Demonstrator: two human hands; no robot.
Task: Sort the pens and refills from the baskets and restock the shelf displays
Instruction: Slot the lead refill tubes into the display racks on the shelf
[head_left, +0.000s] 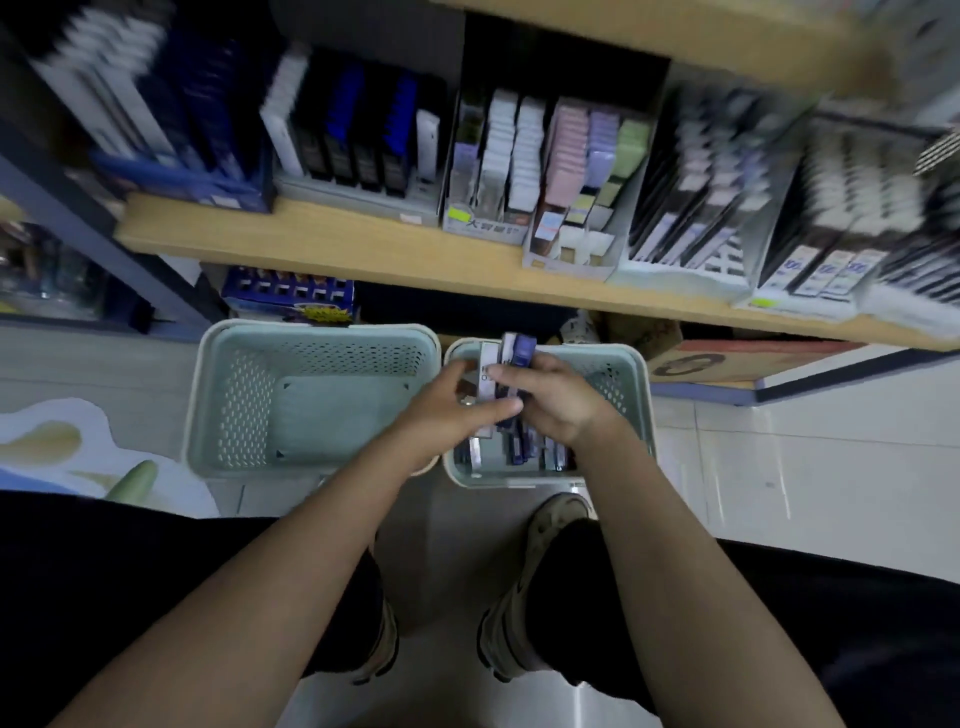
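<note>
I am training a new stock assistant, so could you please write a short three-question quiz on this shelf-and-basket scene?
1. True or false: the left pale green perforated plastic basket holds a heap of packets.
2. Which hands grip the bundle of narrow purple and white packets? A) left hand only B) right hand only C) both
3. Fill in: the hands work above the ____ pale green perforated plastic basket.

Key
1. False: only its bare floor shows.
2. C: the left hand and right hand both hold the bundle.
3. right; more packets lie in it.
</note>
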